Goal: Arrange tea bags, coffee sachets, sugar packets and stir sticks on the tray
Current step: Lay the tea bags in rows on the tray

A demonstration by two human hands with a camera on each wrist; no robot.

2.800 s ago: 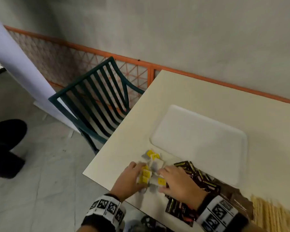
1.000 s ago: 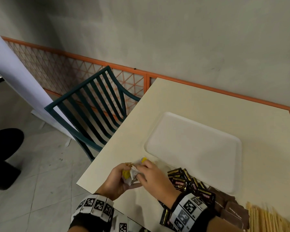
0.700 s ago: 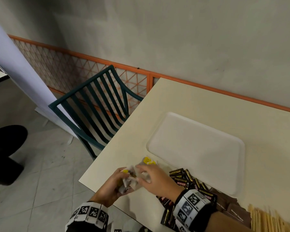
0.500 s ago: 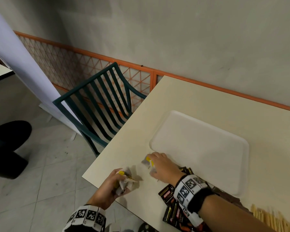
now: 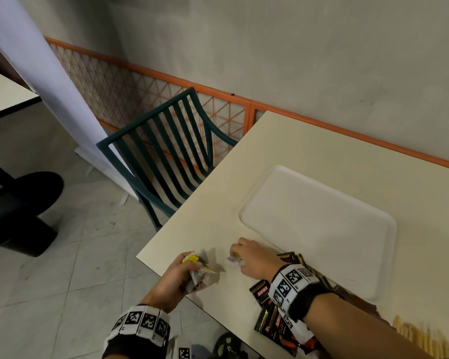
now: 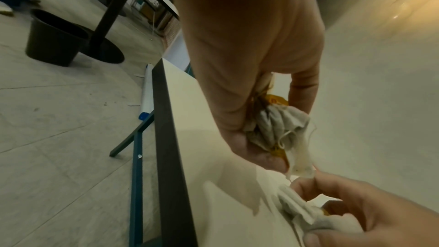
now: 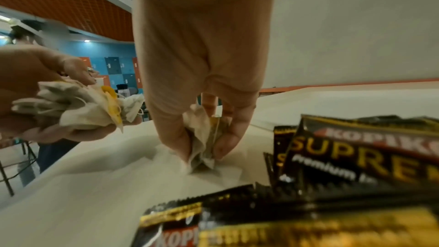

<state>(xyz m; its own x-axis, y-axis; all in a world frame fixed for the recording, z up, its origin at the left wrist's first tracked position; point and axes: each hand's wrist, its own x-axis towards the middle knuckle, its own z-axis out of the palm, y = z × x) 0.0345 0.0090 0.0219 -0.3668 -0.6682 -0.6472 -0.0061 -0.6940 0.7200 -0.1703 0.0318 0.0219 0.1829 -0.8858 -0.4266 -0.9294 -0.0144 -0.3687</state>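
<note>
My left hand (image 5: 189, 270) grips a bunch of white tea bags (image 6: 275, 127) with yellow tags just above the near left corner of the table (image 5: 309, 161). My right hand (image 5: 240, 253) pinches more tea bags (image 7: 202, 144) against the tabletop, a short way right of the left hand. The white tray (image 5: 319, 226) lies behind the right hand with nothing on it. Black coffee sachets (image 5: 275, 314) lie under and beside my right wrist. Pale stir sticks (image 5: 420, 338) show at the lower right, blurred.
The table's left edge (image 5: 192, 200) runs close to my left hand, with tiled floor below. A dark green slatted chair (image 5: 166, 156) stands left of the table. An orange mesh rail (image 5: 347, 130) and grey wall back the table.
Both hands first worked together on the tea-bag pile. Now they have parted: the left keeps a bunch, the right has reached forward to tea bags near the tray's corner.
</note>
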